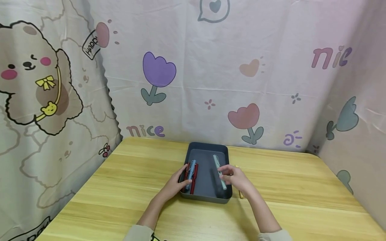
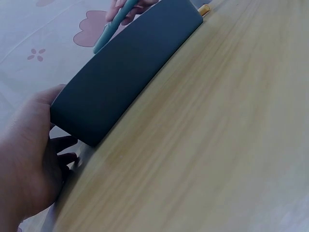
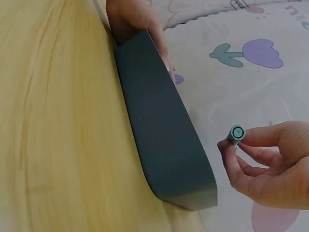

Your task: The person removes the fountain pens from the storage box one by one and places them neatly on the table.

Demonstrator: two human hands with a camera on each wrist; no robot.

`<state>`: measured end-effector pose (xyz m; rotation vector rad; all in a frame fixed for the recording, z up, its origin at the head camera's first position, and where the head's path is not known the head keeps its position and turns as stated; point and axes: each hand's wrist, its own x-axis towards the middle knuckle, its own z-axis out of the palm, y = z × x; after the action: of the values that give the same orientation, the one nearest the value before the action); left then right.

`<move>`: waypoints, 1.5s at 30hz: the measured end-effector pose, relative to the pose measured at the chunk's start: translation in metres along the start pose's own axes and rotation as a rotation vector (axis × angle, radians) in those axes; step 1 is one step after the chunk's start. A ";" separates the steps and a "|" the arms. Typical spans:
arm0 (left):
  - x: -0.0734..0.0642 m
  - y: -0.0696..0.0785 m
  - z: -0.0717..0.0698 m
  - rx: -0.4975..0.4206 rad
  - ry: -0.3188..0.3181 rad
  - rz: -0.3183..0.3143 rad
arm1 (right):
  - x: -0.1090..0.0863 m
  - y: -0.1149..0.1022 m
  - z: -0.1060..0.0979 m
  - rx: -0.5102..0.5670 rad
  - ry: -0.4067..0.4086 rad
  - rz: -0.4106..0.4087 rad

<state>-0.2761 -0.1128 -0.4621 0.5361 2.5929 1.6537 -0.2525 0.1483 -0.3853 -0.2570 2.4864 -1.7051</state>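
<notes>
A dark grey tray (image 1: pixel 206 199) rests on the table. My left hand (image 1: pixel 174 183) grips its left side, thumb over the rim and fingers outside, as the left wrist view (image 2: pixel 29 150) also has it. Against the tray's left wall lie a blue pen (image 1: pixel 191 169) and two dark red pens (image 1: pixel 194 179), partly hidden by that hand. My right hand (image 1: pixel 236 179) pinches a pale green pen (image 1: pixel 215 161) between thumb and fingers above the tray's right half. In the right wrist view the pale green pen (image 3: pixel 237 133) shows end-on, above rim height.
A yellow pen (image 1: pixel 241 194) lies on the wooden table (image 1: pixel 289 187) just right of the tray, partly behind my right hand. A patterned curtain (image 1: pixel 196 83) hangs behind the table and along its sides.
</notes>
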 end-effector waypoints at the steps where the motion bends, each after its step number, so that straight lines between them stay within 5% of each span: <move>1: 0.000 0.000 0.000 0.003 0.000 0.000 | -0.001 0.000 -0.002 -0.001 0.002 0.005; 45: -0.001 0.001 0.000 0.001 0.004 0.005 | -0.030 0.057 -0.064 0.030 0.164 0.108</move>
<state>-0.2753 -0.1126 -0.4616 0.5404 2.5974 1.6575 -0.2397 0.2326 -0.4150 0.0203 2.5320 -1.7845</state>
